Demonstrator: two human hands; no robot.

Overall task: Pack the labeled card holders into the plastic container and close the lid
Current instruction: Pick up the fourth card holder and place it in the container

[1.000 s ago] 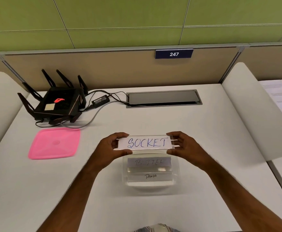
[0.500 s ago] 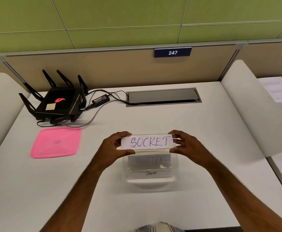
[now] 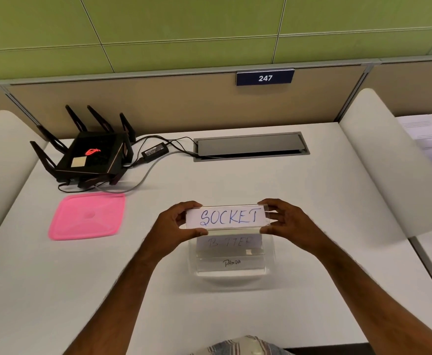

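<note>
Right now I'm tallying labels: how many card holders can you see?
3. SOCKET holder is held between both hands above the clear container; a faint-lettered holder and PANDA holder sit inside. More may be hidden beneath.

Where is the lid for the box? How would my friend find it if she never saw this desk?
Look at the white desk and find the black router with spiky antennas in its far left corner. Just in front of the router lies the pink lid, flat on the desk, left of the clear container. It is the only pink thing there, a square with rounded corners.
</note>
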